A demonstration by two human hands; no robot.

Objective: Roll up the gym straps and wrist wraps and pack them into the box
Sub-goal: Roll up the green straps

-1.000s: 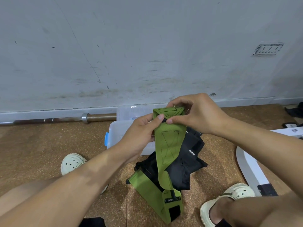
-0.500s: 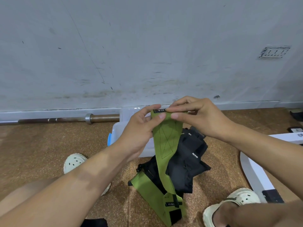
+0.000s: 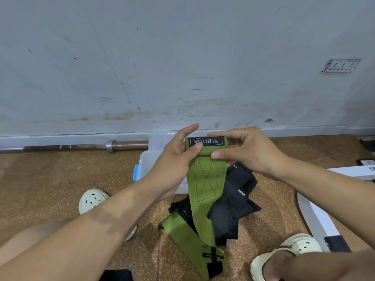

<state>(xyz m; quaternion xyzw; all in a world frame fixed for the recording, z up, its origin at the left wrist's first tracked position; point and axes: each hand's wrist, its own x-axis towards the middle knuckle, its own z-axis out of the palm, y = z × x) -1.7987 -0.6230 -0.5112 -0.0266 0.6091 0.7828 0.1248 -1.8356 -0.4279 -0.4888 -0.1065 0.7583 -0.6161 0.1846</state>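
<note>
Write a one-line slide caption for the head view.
Both hands, left hand and right hand, pinch the labelled end of a green fabric wrist wrap above black straps.

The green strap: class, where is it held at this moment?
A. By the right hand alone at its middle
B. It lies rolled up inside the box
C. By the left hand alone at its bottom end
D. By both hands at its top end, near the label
D: the left hand and the right hand both pinch the green strap just below its label, while the rest hangs down unrolled.
</note>
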